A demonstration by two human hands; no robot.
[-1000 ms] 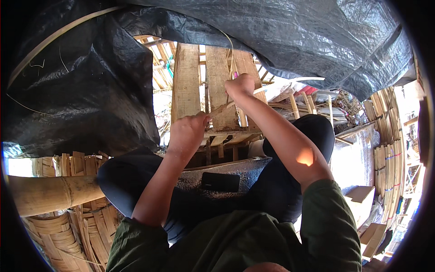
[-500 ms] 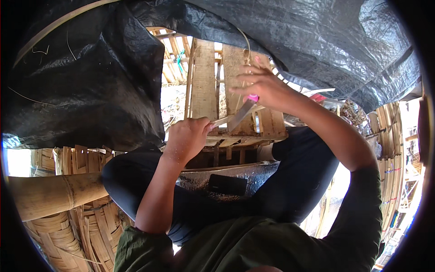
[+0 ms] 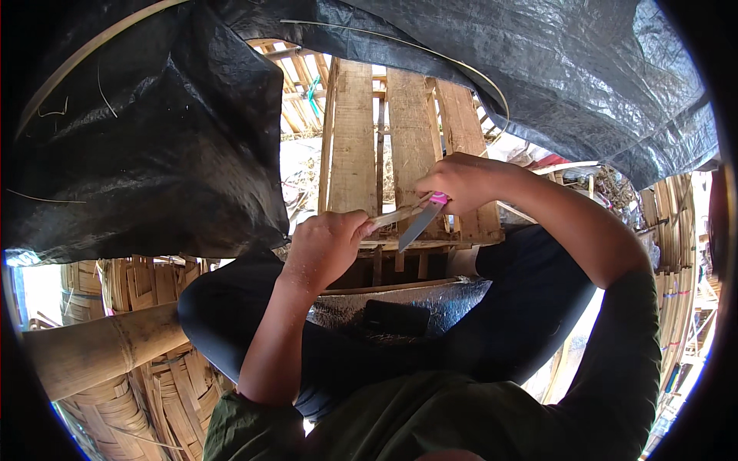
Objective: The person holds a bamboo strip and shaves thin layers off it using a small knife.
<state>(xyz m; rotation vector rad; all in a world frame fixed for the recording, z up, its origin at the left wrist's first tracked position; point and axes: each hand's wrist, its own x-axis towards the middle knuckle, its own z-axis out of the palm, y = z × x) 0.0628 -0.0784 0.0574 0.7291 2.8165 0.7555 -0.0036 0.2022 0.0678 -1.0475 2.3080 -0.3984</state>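
My left hand is closed round one end of a pale bamboo strip, which slants up to the right over the front edge of a wooden plank bench. At the strip's far end, my right hand is closed on a knife. Its pink handle shows at the fingers, and the bare blade points down and left, just below the strip. The right fingertips also meet the strip's end. A thin, curved bamboo sliver arcs above my right hand, in front of the black sheet.
Black plastic sheeting hangs on the left and across the top. My bent legs flank a silvery surface with a dark flat object on it. A thick bamboo pole lies at the left, beside woven bamboo.
My right hand has come down from its spread-finger position and closed at the strip's end, with the knife lower. The thin sliver has swung out to the upper right. My left hand keeps its grip.
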